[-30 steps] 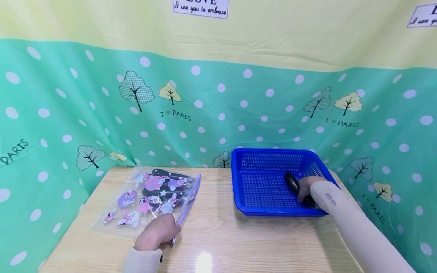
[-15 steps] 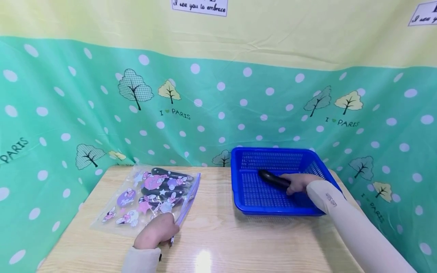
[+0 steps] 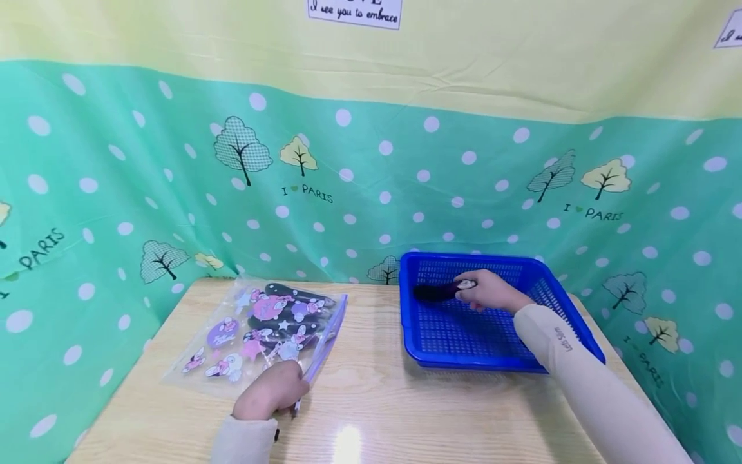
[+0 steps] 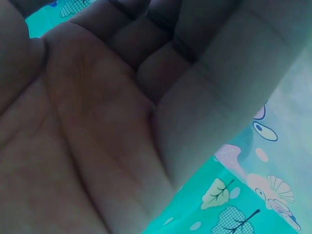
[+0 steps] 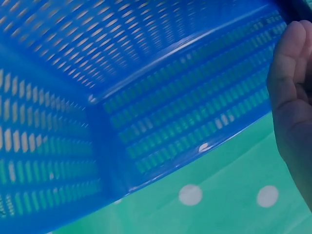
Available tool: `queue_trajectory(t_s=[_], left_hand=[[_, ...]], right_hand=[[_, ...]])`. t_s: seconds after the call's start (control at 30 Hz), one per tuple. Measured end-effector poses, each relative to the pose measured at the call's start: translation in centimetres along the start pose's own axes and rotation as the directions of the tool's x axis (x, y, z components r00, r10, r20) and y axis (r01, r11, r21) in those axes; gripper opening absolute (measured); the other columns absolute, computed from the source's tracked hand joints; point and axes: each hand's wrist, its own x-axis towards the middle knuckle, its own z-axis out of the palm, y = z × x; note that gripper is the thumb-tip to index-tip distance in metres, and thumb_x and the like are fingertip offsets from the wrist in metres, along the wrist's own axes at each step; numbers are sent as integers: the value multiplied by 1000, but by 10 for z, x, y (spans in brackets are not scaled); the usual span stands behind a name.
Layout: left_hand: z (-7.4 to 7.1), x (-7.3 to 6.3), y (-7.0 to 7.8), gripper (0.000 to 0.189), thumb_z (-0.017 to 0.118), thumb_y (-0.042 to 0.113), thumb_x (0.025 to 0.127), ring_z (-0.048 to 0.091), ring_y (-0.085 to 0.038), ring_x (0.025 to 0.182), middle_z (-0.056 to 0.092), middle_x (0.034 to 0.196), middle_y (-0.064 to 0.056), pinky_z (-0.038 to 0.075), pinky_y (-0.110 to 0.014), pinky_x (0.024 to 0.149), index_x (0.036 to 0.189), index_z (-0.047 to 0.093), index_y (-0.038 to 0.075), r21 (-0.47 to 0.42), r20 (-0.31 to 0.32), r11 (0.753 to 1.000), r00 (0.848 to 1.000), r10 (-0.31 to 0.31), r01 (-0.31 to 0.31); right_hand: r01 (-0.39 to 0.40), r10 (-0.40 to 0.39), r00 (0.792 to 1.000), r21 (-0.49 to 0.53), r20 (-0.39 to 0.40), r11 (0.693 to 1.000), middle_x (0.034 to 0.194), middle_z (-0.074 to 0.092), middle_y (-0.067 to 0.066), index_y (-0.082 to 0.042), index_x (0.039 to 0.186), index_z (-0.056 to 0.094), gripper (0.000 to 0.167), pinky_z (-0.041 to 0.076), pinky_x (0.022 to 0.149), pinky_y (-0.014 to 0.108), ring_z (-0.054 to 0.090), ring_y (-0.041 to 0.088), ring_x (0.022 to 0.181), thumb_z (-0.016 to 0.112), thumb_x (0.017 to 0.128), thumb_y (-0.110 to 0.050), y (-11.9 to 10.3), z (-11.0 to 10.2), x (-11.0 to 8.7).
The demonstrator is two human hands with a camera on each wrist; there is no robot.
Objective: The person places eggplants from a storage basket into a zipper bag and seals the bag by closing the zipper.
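My right hand [image 3: 489,290] grips a long, glossy dark eggplant [image 3: 431,293] by its right end, low inside the blue basket [image 3: 481,361]. In the right wrist view, the thumb and part of the hand [image 5: 295,92] show at the right edge. My left hand [image 3: 272,390] pinches the lower corner of a clear zip bag [image 3: 223,335], at its purple-edged mouth. Dark eggplants [image 3: 290,309] lie inside the bag, partly hidden by pink and purple cartoon prints. The left wrist view shows the palm [image 4: 97,122] and curled fingers, with bag film beyond.
The wooden table [image 3: 371,399] stands against a green and yellow dotted curtain [image 3: 382,174]. The basket, with slotted walls, is at the right rear; the bag lies flat at the left. Bare tabletop shows between them.
My right hand has moved left and up within the basket, taking the eggplant from the right side toward the left wall. The left hand keeps its hold on the bag.
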Motion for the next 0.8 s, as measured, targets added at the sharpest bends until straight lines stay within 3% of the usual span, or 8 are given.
queue_trajectory(t_s=[0.17, 0.27, 0.4, 0.6, 0.8], left_hand=[[1, 1, -1, 13, 57, 11, 90, 51, -18, 49, 54, 64, -6, 44, -32, 48, 89, 63, 0, -16, -21, 1000, 1000, 12, -12], [1, 1, -2, 14, 54, 13, 94, 49, -16, 44, 54, 57, -5, 42, -32, 45, 87, 61, 3, -3, -46, 1000, 999, 26, -26], [-1, 3, -2, 21, 51, 17, 98, 49, -17, 52, 53, 60, -2, 43, -36, 51, 82, 60, 10, 75, -120, 995, 990, 77, -69], [-2, 7, -6, 28, 53, 19, 103, 50, -16, 60, 51, 66, 4, 48, -44, 62, 75, 56, 15, 177, -256, 970, 944, 210, -168], [-2, 7, -9, 33, 51, 22, 105, 50, -15, 59, 48, 62, 8, 49, -44, 64, 72, 50, 20, 148, -339, 967, 908, 245, -206]], right_hand=[[14, -14, 1000, -3, 3, 1000, 97, 69, 22, 8, 143, 48, 58, 58, 71, 48, 68, 41, 79, 67, 95, -19, -9, 10, 6], [14, -14, 1000, -101, 9, 995, 89, 70, 15, 6, 143, 49, 61, 57, 68, 43, 67, 33, 73, 70, 94, -22, -12, 19, 10], [13, -9, 1000, -212, 17, 977, 86, 70, 10, 3, 145, 48, 63, 55, 63, 36, 65, 22, 70, 73, 92, -20, -15, 31, 14], [32, -34, 999, -181, -7, 983, 81, 70, 14, 7, 144, 47, 58, 54, 60, 36, 68, 31, 70, 65, 95, -16, -21, 31, 10], [47, -53, 995, -75, -84, 996, 82, 71, 15, 7, 145, 46, 57, 57, 68, 40, 70, 34, 75, 62, 99, -23, -35, 21, -2]])
